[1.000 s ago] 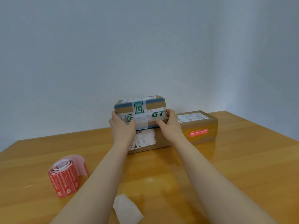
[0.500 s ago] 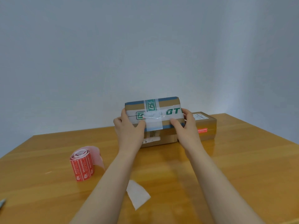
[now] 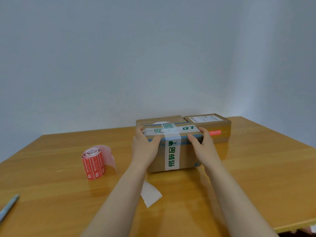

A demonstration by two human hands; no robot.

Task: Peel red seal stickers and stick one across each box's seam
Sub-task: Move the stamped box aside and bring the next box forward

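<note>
A cardboard box with white and green tape (image 3: pixel 172 151) stands on the wooden table (image 3: pixel 256 177) in the middle. My left hand (image 3: pixel 145 146) grips its left end and my right hand (image 3: pixel 201 144) grips its right end, thumbs over the top front edge. Behind it sits a second cardboard box (image 3: pixel 153 121), mostly hidden. To the right at the back lies a third box (image 3: pixel 220 124) with a white label on top and a red seal sticker (image 3: pixel 215 132) on its front. A roll of red seal stickers (image 3: pixel 94 163) stands to the left.
A loose piece of white backing paper (image 3: pixel 150 194) lies between my forearms. A pen (image 3: pixel 8 207) lies at the left edge of the table. The wall stands close behind the boxes. The table's near right corner shows at the bottom right.
Both hands have brought the taped box down off the box at the back and set it on the table nearer to me. Its front face with the green print now shows.
</note>
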